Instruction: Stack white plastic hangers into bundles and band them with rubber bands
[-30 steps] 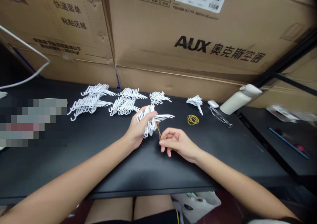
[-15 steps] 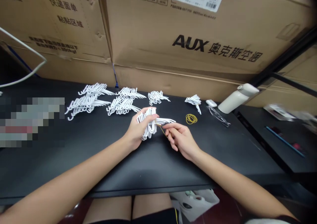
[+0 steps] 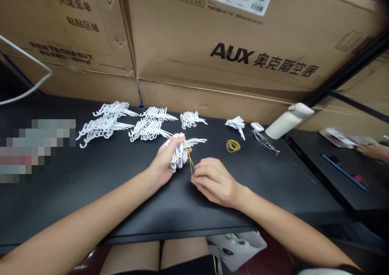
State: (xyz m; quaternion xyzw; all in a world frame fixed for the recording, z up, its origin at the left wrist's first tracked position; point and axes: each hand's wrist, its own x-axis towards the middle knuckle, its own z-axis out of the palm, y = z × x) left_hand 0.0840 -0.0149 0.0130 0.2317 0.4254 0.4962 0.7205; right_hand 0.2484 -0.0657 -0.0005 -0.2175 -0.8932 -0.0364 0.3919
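Observation:
A bundle of white hooks (image 3: 180,158) is gripped in my left hand (image 3: 162,161), with its straight ends pointing right. My right hand (image 3: 216,182) pinches a yellow rubber band (image 3: 190,163), stretched taut from the bundle down to the fingertips. How far the band goes around the hooks is hidden by my left thumb and fingers. Behind my hands lie bunches of white hooks: two stacks on the left (image 3: 106,123) and centre left (image 3: 148,127), and a smaller bunch (image 3: 190,119). Another bunch (image 3: 236,123) lies to the right, above a coil of yellow rubber bands (image 3: 233,145).
Cardboard boxes (image 3: 227,76) stand along the back of the black table (image 3: 170,214). On the right are a white bottle (image 3: 287,121), a small white case (image 3: 257,127) and glasses (image 3: 266,142). Another person's hand (image 3: 372,151) shows at the right edge, near a blue stick (image 3: 343,171).
My right hand has moved down and slightly left, pulling the rubber band out long from the hooks. Another person's hand has come into view at the right.

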